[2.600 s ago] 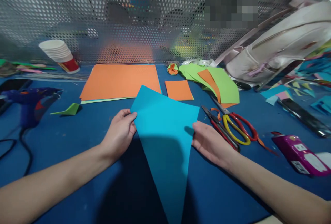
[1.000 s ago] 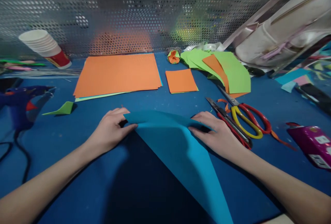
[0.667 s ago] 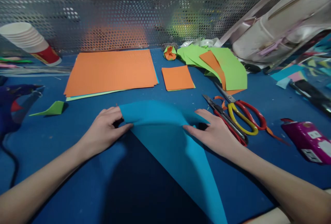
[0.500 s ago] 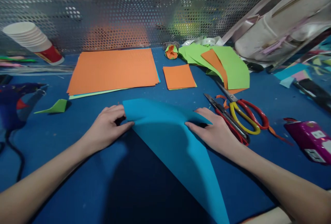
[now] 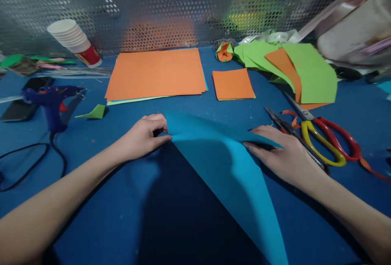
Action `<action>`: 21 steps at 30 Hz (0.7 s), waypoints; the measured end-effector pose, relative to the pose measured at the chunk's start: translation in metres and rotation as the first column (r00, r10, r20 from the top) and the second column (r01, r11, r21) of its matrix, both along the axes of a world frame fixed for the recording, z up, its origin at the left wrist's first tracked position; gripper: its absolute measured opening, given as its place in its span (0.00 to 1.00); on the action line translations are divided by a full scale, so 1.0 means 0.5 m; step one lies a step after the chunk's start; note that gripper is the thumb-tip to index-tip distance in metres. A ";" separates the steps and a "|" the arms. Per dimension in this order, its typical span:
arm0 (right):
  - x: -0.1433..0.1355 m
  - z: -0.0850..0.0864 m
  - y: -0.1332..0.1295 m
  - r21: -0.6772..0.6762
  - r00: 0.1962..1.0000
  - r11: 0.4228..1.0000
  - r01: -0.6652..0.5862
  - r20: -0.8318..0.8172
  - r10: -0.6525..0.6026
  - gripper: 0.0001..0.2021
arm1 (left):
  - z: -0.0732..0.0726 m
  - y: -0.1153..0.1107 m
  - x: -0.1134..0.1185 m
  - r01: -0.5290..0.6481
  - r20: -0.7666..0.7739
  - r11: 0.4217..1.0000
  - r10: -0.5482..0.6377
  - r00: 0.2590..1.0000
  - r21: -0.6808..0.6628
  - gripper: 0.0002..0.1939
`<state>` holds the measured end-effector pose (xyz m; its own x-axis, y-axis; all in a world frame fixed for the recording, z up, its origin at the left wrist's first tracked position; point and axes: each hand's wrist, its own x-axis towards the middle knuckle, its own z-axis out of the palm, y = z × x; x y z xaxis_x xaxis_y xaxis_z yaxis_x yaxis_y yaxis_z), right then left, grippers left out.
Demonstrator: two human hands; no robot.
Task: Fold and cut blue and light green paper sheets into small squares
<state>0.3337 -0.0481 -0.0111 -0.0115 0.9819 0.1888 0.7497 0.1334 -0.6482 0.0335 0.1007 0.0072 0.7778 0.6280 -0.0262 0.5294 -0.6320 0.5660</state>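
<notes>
A large sheet of blue paper lies slanted across the dark blue table, its far edge lifted and curled over. My left hand pinches the paper's far left corner between thumb and fingers. On the other side my right hand grips the curled right part of the same edge, thumb beneath and fingers behind. The near end of the sheet runs out of view at the bottom. Close by my right hand are a black-bladed cutting tool and scissors with red and yellow handles.
Behind the hands lie an orange paper stack, small orange squares and green sheets beside a crumpled paper ball. At left are a blue glue gun with its cord, a green scrap and stacked paper cups.
The view has turned left, so everything appears further right. Both hands still hold the blue paper, and my right hand sits slightly further from my left, with the edge stretched a little wider.
</notes>
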 end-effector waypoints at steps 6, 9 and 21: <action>0.003 -0.009 -0.002 0.044 1.000 0.999 -0.007 0.017 0.006 0.06 | 0.004 0.000 -0.001 0.010 0.007 0.995 -0.009 1.000 -0.101 0.10; 0.002 -0.015 -0.001 0.096 1.000 0.995 -0.010 0.016 0.009 0.05 | 0.007 0.001 -0.002 0.018 0.025 0.992 -0.015 1.000 -0.128 0.09; 0.001 -0.016 0.001 0.109 0.998 0.993 -0.041 0.049 0.036 0.07 | 0.006 -0.013 0.005 -0.110 0.012 0.987 0.112 0.994 -0.115 0.02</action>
